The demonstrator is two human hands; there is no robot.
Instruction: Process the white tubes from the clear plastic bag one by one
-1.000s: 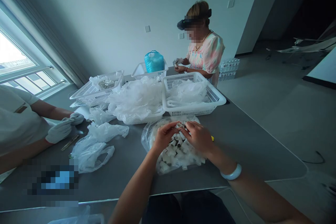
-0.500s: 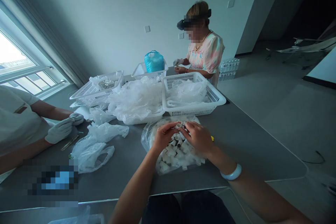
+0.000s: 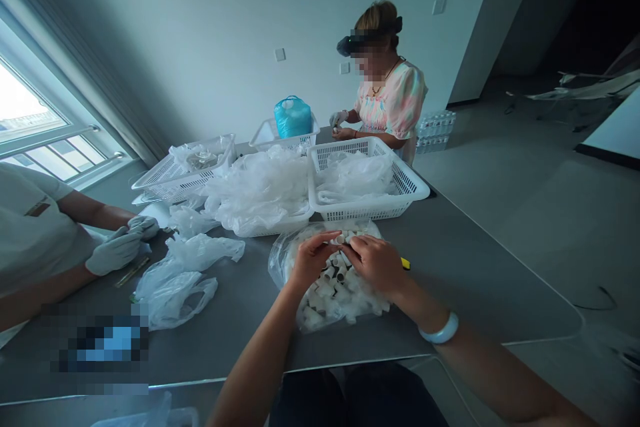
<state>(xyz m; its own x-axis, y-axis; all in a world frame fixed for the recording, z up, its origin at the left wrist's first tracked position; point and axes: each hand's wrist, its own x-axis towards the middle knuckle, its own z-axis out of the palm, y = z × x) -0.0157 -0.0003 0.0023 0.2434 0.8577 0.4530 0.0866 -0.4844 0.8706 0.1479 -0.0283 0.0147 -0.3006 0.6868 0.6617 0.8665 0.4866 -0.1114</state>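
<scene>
Between my fingertips is a small white plastic pipe fitting, its round opening facing me. My left hand pinches it from the left with thumb and fingers. From the right, my right hand closes its thumb and fingers on the fitting's other side, and those fingertips partly hide it. Just below both hands lies a clear plastic bag, spread open on the grey table, with many loose white pipe fittings in it. A yellow object shows partly beyond my right hand.
White baskets with clear bags stand beyond my hands; another basket holds a blue bag. Crumpled plastic bags lie at left. A co-worker's gloved hands work at the left edge; another person stands across the table.
My right hand has shifted slightly left, its fingers drawing closer on the fitting. My left hand stays nearly still. The left co-worker's gloved hands have moved slightly.
</scene>
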